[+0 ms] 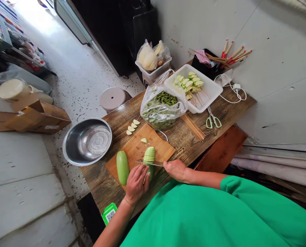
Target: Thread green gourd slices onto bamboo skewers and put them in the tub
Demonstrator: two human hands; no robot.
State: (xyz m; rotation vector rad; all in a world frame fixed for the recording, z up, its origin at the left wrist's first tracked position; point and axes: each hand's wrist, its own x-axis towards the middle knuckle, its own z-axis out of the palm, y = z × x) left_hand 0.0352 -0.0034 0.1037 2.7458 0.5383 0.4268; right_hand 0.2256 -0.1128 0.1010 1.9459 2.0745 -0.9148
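My right hand [175, 170] is closed round the handle of a knife [155, 164], whose blade lies across a partly sliced zucchini [149, 153] on the wooden cutting board [165, 147]. With bent fingers, my left hand [137, 181] grips the uncut end of that zucchini just behind the blade. Beside it on the left lies a whole zucchini [122, 167]. A small cut piece [144, 140] rests higher on the board. Past the board's far edge, several zucchini slices [133, 127] sit on a thin skewer.
A bag of green beans [163, 108] stands behind the board, near a white tray [212, 90] of skewered slices. Loose skewers [192, 127] and scissors [213, 119] lie at right. A metal basin [88, 141] sits at the table's left edge, with a stool [113, 98] beyond.
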